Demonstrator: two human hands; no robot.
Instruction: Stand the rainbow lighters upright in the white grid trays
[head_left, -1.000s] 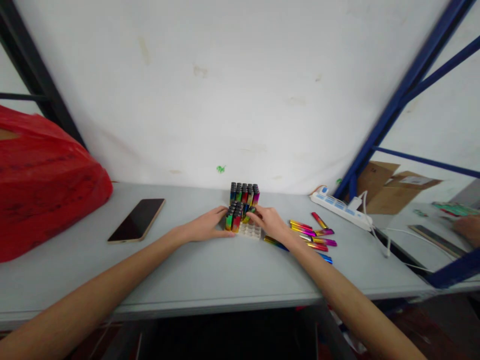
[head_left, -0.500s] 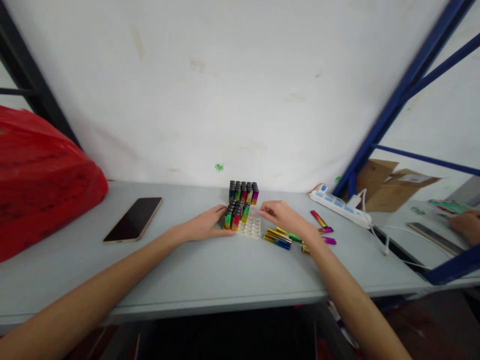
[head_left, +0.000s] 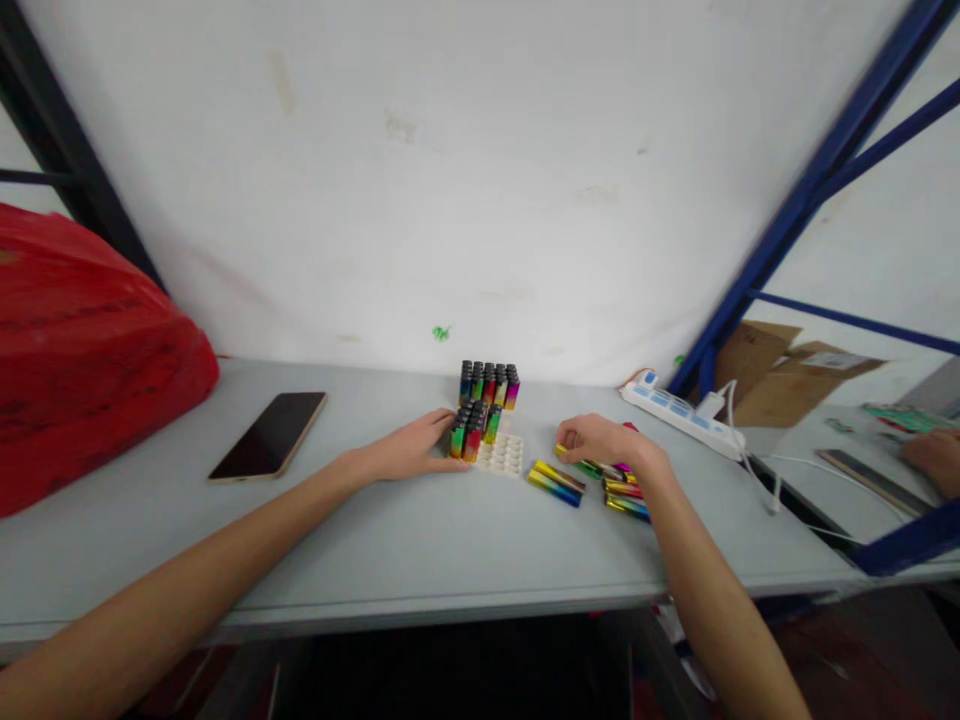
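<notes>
A white tray (head_left: 501,455) with rows of round holes lies on the table, its left part filled with upright, shiny coloured lighters (head_left: 472,440) with black tops. My left hand (head_left: 409,447) is wrapped round the tray's left side, with the thumb along the front and the fingers behind. To the right, my right hand (head_left: 596,440) is closed, its fingertips on a yellow-and-green lighter (head_left: 589,467) lying on the table; the hand partly covers it. Two loose lighters (head_left: 556,483) lie side by side between the tray and that hand.
A block of upright lighters (head_left: 489,385) stands behind the tray. More loose ones (head_left: 626,500) lie under my right wrist. A phone (head_left: 268,437) and a red bag (head_left: 97,360) are on the left, a white power strip (head_left: 682,415) on the right. Another person's hand (head_left: 934,460) shows at far right.
My right hand has moved right and slightly down, from beside the tray to the loose yellow-and-green lighter. My left hand stays at the tray.
</notes>
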